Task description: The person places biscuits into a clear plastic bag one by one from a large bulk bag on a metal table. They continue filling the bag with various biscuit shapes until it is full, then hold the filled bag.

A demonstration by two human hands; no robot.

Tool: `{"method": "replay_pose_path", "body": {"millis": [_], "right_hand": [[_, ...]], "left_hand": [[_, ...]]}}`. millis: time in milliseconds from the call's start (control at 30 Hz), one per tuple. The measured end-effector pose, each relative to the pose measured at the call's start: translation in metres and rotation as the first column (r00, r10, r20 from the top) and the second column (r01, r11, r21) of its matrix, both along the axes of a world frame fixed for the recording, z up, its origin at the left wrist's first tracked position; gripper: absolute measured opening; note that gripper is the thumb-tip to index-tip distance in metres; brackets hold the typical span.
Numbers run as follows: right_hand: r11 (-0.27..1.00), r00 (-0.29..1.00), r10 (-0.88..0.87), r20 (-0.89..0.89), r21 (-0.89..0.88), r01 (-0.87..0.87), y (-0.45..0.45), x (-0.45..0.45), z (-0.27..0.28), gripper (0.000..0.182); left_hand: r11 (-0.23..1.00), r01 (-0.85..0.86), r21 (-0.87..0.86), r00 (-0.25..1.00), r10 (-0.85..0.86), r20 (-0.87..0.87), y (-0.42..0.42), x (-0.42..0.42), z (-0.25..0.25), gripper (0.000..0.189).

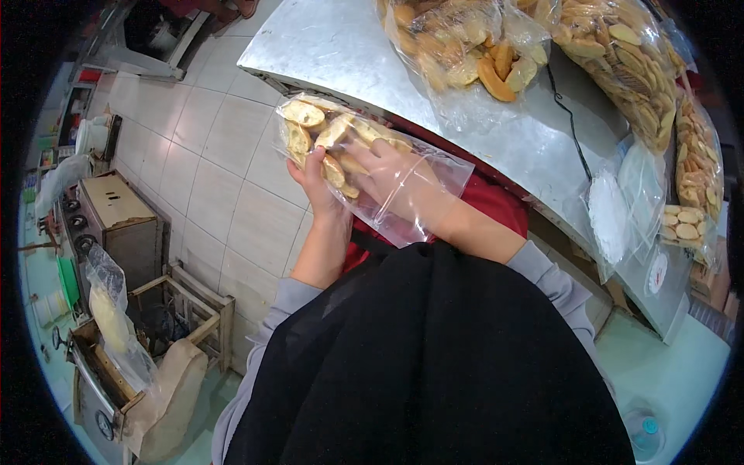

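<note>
A clear plastic bag [452,173] of bread slices [334,131] is held in front of me, just off the edge of the metal table. My left hand [321,185] grips the filled end from below, with its thumb against the outside of the plastic. Through the bag's mouth, my right hand [390,174] reaches in among the slices. Its fingers touch bread, but plastic glare and the slices hide whether they grip any. The slices are pale yellow with golden crusts and lie at several angles.
On the metal table [337,43] lie large bags of bread slices [459,46] and dried slices [625,70], a black cord [567,110] and white paper doilies [607,218]. A dough-rolling machine [110,372] and wooden stand [218,325] occupy the left. A water bottle [645,433] stands lower right.
</note>
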State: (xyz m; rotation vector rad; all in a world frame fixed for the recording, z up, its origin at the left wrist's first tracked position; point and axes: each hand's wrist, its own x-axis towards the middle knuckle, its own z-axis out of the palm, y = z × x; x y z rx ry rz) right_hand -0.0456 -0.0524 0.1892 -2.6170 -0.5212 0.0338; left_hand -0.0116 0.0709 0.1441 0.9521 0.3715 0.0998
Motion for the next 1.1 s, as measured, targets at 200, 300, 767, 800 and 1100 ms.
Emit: {"method": "replay_pose_path", "body": {"millis": [200,300,767,800,1100], "right_hand": [[0.986,0.996,0.033,-0.078,-0.161,-0.045,0.000,0.001,-0.012,0.034],[0.987,0.998,0.065,0.006,-0.146,-0.064,0.005,0.003,-0.025,0.028],[0.187,0.736,0.244,-0.632,0.775,0.604,-0.010,-0.028,-0.004,0.050],[0.083,0.725,0.336,-0.601,0.786,0.613,-0.008,-0.026,-0.002,0.050],[0.230,0.785,0.293,-0.546,0.837,0.496,-0.001,-0.004,-0.015,0.049]], "left_hand": [[0.998,0.040,-0.039,0.999,-0.040,0.008,0.004,0.003,0.001,0.049],[1.000,-0.020,-0.016,0.996,0.019,-0.084,-0.004,-0.002,0.002,0.048],[0.989,0.130,-0.069,0.988,-0.123,0.089,0.015,0.005,-0.020,0.053],[0.987,0.146,-0.066,0.986,-0.140,0.091,0.014,0.004,-0.020,0.054],[0.931,0.338,-0.140,0.941,-0.332,0.062,0.014,-0.014,-0.025,0.061]]}}
